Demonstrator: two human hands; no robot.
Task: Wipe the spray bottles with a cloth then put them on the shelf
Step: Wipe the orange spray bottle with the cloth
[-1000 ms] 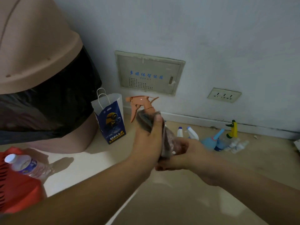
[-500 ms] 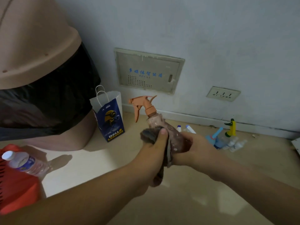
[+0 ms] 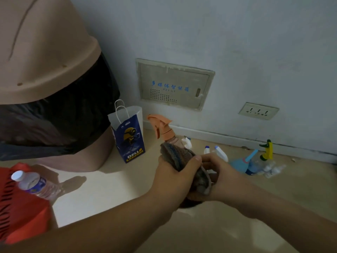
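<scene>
Mid-frame, the bottle (image 3: 165, 131) is being wiped. The cloth (image 3: 173, 155) is squeezed round it by the curled left hand (image 3: 173, 177); its bottom is gripped by the right hand (image 3: 219, 172). Rubbing seems needed next, then a shelf, not seen.

The spray bottle (image 3: 165, 130) shows only its orange trigger head and neck. Its body is covered by the cloth (image 3: 179, 157) and by the left hand (image 3: 173, 178) gripping that cloth. The bottle's base is out of sight inside the right hand (image 3: 220, 174), whose fingertips are hidden behind the cloth. Both forearms run off the bottom edge. The tan bin (image 3: 45, 52) is cut off by the top and left edges, and the red basket (image 3: 23, 216) by the left edge. The blue lettering on the wall panel (image 3: 175, 84) is too blurred to read. The small bottles (image 3: 269, 168) on the floor by the wall are too small and dim to count or tell apart.
</scene>
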